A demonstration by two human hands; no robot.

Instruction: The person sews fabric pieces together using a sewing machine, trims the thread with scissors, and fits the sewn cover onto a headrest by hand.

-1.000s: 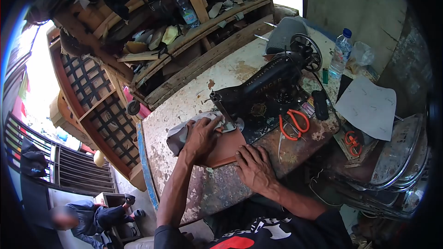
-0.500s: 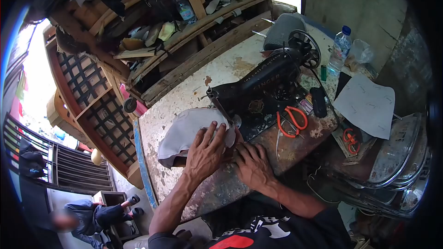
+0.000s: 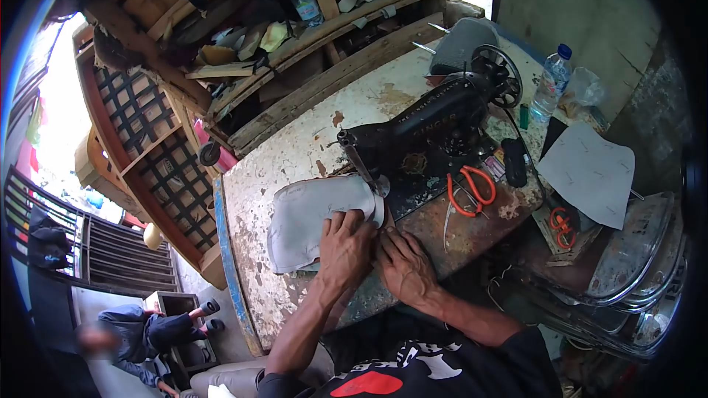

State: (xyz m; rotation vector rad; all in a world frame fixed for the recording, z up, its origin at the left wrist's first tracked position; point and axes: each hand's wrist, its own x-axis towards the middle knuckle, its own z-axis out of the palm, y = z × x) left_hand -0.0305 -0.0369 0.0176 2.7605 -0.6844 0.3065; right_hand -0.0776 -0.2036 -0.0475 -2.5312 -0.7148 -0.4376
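Note:
A pale grey fabric piece [image 3: 313, 217] lies on the worn sewing table, its right edge by the needle end of the black Singer sewing machine [image 3: 424, 129]. My left hand [image 3: 345, 249] rests on the near right part of the fabric, fingers bent and gathered on it. Close beside it, my right hand [image 3: 405, 264] lies palm down at the table's near edge, fingers stretched toward the fabric's corner. Its thumb and fingertips are partly hidden, as is the fabric under my left palm.
Orange-handled scissors [image 3: 472, 191] lie right of the machine base. Farther right are a pale cut sheet [image 3: 590, 169], smaller orange scissors [image 3: 562, 228] and stacked metal-framed parts [image 3: 634, 258]. A water bottle [image 3: 551, 82] stands at the back. A person [image 3: 144, 339] sits at lower left.
My left hand has gone from spread flat to bent fingers, shifting slightly right and nearer me. The fabric has turned and lies flatter. My right hand has barely moved; the view shifted slightly.

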